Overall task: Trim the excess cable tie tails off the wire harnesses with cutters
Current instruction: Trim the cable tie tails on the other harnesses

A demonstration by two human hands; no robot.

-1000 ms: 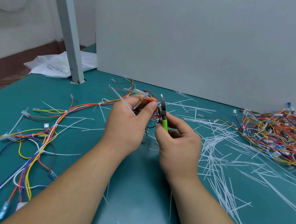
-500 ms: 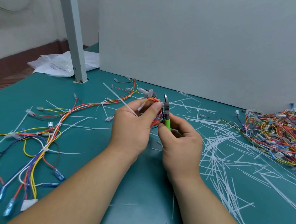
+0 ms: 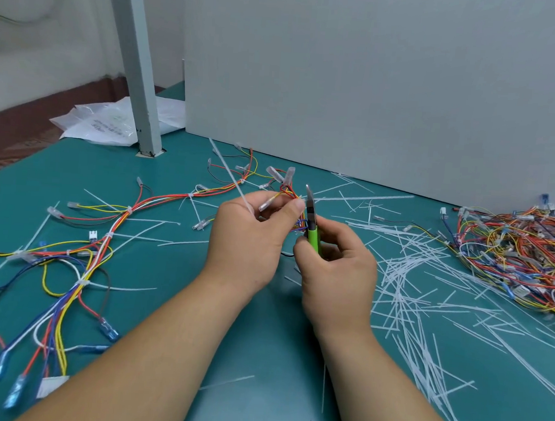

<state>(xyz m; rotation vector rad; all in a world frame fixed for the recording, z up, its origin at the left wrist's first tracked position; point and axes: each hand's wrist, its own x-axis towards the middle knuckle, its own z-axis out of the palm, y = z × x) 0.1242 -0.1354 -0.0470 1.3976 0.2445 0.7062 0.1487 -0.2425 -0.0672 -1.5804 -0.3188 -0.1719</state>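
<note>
Over teal table [image 3: 75, 176], left hand [image 3: 247, 241] pinches harness [image 3: 128, 211], right hand [image 3: 337, 273] grips cutters [image 3: 312, 234]

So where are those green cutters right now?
The cutters are centre of the head view, gripped upright in the right hand, blades beside the wire harness the left hand holds.

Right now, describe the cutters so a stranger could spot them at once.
On the teal table, look to the middle, at the right hand. It grips the cutters. They alone have a bright green handle, with dark blades pointing up.
</note>
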